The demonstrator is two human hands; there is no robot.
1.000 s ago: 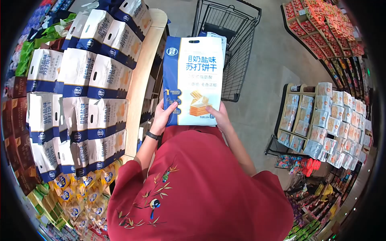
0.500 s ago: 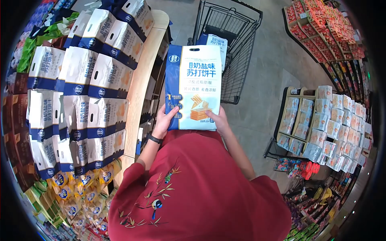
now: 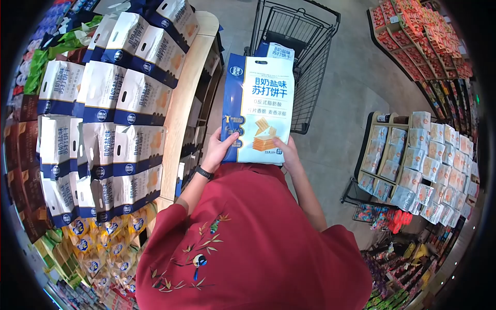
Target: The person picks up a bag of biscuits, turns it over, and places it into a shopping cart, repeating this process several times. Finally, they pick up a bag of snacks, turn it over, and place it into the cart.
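Before your chest: cracker bag [image 3: 260,111] upright, your left hand [image 3: 219,151] and right hand [image 3: 288,154] closed on bottom corners (thumbs on front). Shopping cart [image 3: 305,62] just behind; stacked shelf [image 3: 183,108] at left.

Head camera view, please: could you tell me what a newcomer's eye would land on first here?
First comes the big blue-and-white cracker bag, held upright at centre by the left hand and right hand at its lower corners. Just beyond it stands a black shopping cart with another such bag inside. On the left, a wooden shelf carries rows of matching bags.
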